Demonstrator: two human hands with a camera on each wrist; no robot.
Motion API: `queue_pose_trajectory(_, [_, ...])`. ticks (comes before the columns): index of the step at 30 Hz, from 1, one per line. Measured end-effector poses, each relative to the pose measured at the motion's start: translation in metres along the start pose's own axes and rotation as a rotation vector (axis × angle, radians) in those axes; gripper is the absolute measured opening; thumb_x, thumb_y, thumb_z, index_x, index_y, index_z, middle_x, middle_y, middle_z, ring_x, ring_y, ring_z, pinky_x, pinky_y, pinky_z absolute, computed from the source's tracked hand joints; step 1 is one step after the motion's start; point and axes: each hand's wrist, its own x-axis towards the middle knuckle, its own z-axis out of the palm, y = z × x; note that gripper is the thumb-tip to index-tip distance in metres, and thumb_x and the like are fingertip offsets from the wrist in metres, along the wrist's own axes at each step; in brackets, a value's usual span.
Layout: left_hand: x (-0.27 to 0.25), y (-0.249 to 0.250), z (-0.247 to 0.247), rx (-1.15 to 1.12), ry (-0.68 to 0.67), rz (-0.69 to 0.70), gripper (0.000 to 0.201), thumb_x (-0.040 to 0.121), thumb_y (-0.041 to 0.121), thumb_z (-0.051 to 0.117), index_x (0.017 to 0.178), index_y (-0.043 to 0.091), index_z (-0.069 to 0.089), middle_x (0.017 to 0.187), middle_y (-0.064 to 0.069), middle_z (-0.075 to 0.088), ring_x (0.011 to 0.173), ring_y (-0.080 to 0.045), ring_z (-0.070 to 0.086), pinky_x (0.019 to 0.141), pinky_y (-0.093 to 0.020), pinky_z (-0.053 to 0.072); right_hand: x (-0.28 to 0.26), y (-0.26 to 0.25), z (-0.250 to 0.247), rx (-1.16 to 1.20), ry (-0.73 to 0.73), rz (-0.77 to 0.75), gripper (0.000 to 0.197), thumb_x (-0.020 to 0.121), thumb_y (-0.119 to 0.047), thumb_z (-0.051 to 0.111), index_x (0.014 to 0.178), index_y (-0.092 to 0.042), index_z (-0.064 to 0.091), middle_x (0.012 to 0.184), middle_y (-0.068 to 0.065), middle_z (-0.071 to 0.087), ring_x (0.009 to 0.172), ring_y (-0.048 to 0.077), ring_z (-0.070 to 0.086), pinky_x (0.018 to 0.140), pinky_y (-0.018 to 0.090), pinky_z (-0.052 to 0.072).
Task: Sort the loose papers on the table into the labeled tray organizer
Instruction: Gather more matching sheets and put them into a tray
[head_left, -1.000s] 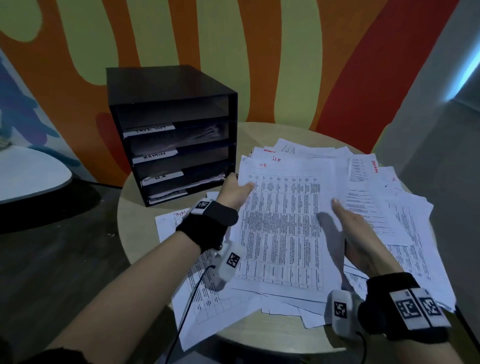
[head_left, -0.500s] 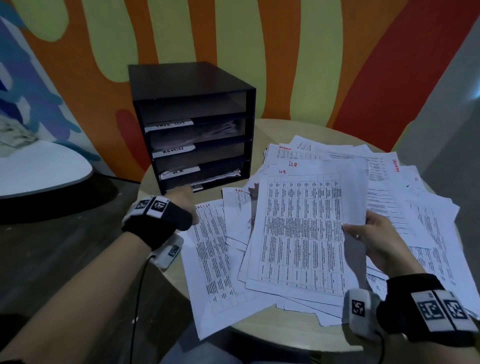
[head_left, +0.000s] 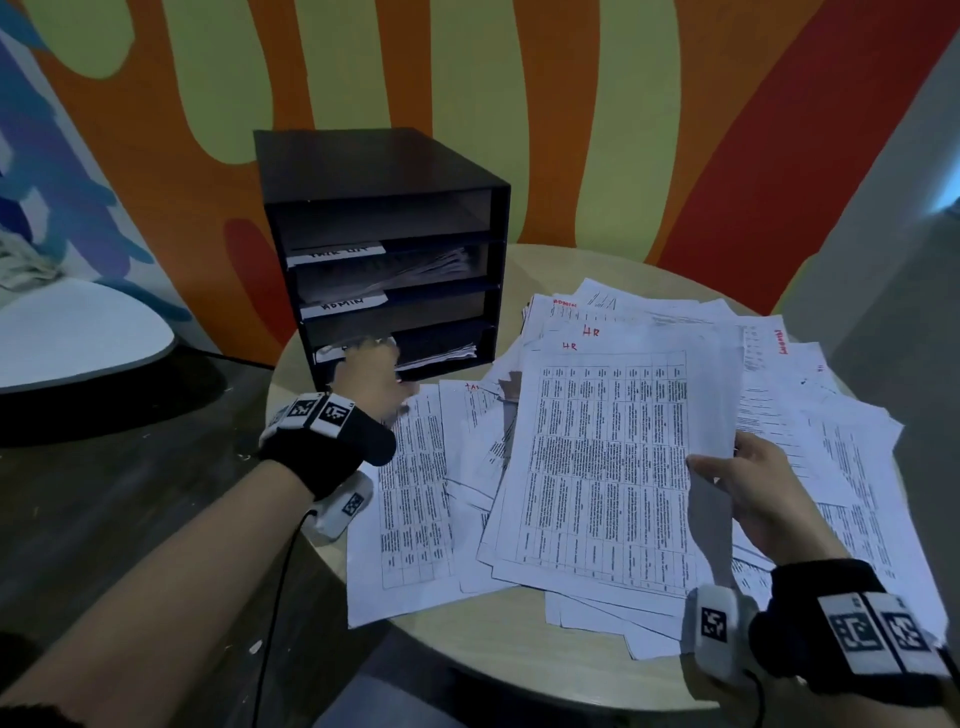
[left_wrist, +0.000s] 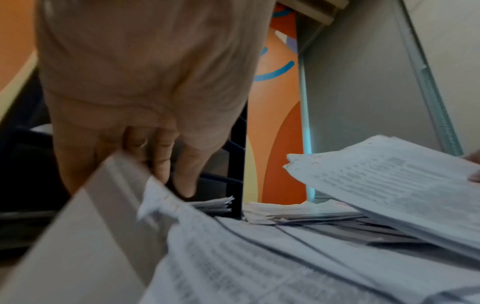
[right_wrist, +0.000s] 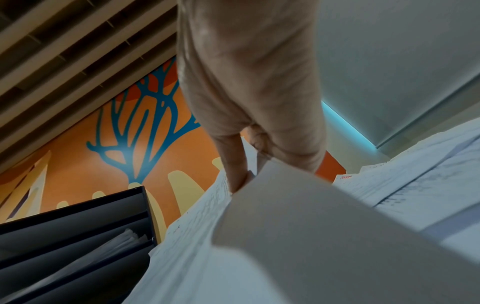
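- Round table (head_left: 426, 654): loose papers (head_left: 810, 415) spread beside the black organizer (head_left: 384, 208).
- Right hand (head_left: 748, 488) pinches the raised "HR" sheets (head_left: 608, 467).
- Left hand (head_left: 374, 384), fingers extended, at the organizer's bottom tray.

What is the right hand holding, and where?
The right hand pinches the HR sheet by its right edge, thumb on top. The left hand is at the organizer's bottom tray; its hold is unclear.

The tray organizer (head_left: 384, 249) stands at the surface's (head_left: 519, 660) far left edge. Loose papers (head_left: 810, 415) spread from its right across to the right edge, overhanging the near edge; stacks lie in its lower trays.
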Motion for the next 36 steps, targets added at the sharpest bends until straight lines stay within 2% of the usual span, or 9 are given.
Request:
queue_pose_trajectory(3, [-0.014, 0.041, -0.019, -0.449, -0.164, 0.08, 0.081, 0.082, 0.046, 0.072, 0.145, 0.012, 0.035, 0.141, -0.007, 0.045, 0.13, -0.026, 0.043, 0.102, -0.036, 0.04, -0.002, -0.007, 0.002, 0.049, 0.021, -0.059, 0.026, 0.086, 0.009, 0.058, 0.11, 0.002, 0.061, 0.099, 0.02, 0.067, 0.082, 0.032, 0.061, 0.072, 0.041, 0.051])
queue_pose_trajectory(7, [-0.036, 0.096, -0.033, -1.04, -0.408, 0.233, 0.073, 0.084, 0.017, 0.072, 0.144, 0.015, 0.03, 0.125, 0.006, 0.057, 0.125, -0.014, 0.053, 0.088, -0.018, 0.046, -0.01, -0.024, 0.012, 0.149, 0.062, -0.19, 0.027, 0.088, 0.004, 0.06, 0.113, -0.007, 0.063, 0.107, 0.011, 0.071, 0.104, 0.033, 0.065, 0.094, 0.051, 0.05])
queue_pose_trajectory(11, [-0.042, 0.13, -0.045, -1.284, -0.164, 0.32, 0.028, 0.089, 0.001, 0.063, 0.116, 0.005, 0.055, 0.089, 0.009, 0.066, 0.079, -0.002, 0.067, 0.073, -0.02, 0.052, -0.029, -0.052, 0.019, 0.218, 0.131, -0.412, 0.021, 0.094, -0.002, 0.055, 0.109, -0.014, 0.063, 0.099, -0.003, 0.073, 0.094, 0.02, 0.068, 0.084, 0.035, 0.054])
queue_pose_trajectory(17, [-0.039, 0.153, -0.072, -1.389, 0.103, 0.462, 0.025, 0.088, -0.004, 0.061, 0.106, 0.014, 0.063, 0.098, 0.013, 0.071, 0.093, -0.004, 0.069, 0.085, -0.023, 0.056, -0.039, -0.084, 0.019, 0.261, 0.153, -0.623, 0.024, 0.098, -0.003, 0.05, 0.114, -0.02, 0.056, 0.109, -0.005, 0.069, 0.102, 0.01, 0.066, 0.085, 0.026, 0.053])
queue_pose_trajectory(22, [-0.034, 0.14, -0.054, -1.351, -0.04, 0.393, 0.036, 0.08, -0.007, 0.067, 0.115, -0.001, 0.059, 0.102, -0.003, 0.068, 0.093, -0.009, 0.068, 0.078, -0.019, 0.054, -0.033, -0.07, 0.021, 0.217, 0.041, -0.476, 0.043, 0.088, -0.009, 0.068, 0.125, -0.016, 0.046, 0.115, 0.0, 0.067, 0.104, 0.013, 0.067, 0.094, 0.041, 0.054])
queue_pose_trajectory(25, [-0.03, 0.137, -0.042, -1.173, -0.08, 0.41, 0.016, 0.087, 0.002, 0.066, 0.101, 0.009, 0.067, 0.098, -0.004, 0.07, 0.089, -0.006, 0.068, 0.084, -0.029, 0.053, -0.032, -0.07, 0.021, 0.179, 0.004, -0.44, 0.056, 0.084, -0.009, 0.072, 0.128, -0.019, 0.039, 0.118, -0.003, 0.064, 0.103, 0.005, 0.066, 0.096, 0.044, 0.052])
queue_pose_trajectory(28, [-0.02, 0.142, -0.044, -1.027, 0.054, 0.427, 0.016, 0.093, 0.015, 0.062, 0.087, 0.001, 0.067, 0.083, -0.018, 0.068, 0.078, -0.023, 0.069, 0.073, -0.039, 0.051, -0.031, -0.085, 0.015, 0.043, 0.191, -0.555, 0.087, 0.078, -0.009, 0.078, 0.143, -0.027, 0.023, 0.139, -0.002, 0.044, 0.118, -0.01, 0.048, 0.104, 0.035, 0.045])
queue_pose_trajectory(31, [-0.014, 0.15, -0.057, -0.915, 0.131, 0.632, 0.025, 0.092, 0.017, 0.053, 0.091, 0.0, 0.07, 0.075, -0.011, 0.064, 0.07, -0.015, 0.056, 0.065, -0.028, 0.04, -0.036, -0.107, 0.004, -0.209, 0.387, -0.775, 0.103, 0.074, -0.017, 0.08, 0.151, -0.026, 0.013, 0.155, -0.004, 0.023, 0.14, 0.005, 0.022, 0.117, 0.05, 0.023])
queue_pose_trajectory(36, [-0.015, 0.163, -0.092, -0.494, 0.275, 0.882, 0.021, 0.093, 0.012, 0.057, 0.091, 0.023, 0.074, 0.079, 0.001, 0.071, 0.071, -0.015, 0.061, 0.059, -0.027, 0.046, -0.027, -0.13, 0.004, -0.481, 0.318, -0.794, 0.072, 0.072, -0.017, 0.078, 0.133, -0.038, 0.047, 0.125, -0.007, 0.059, 0.125, 0.015, 0.049, 0.115, 0.057, 0.017])
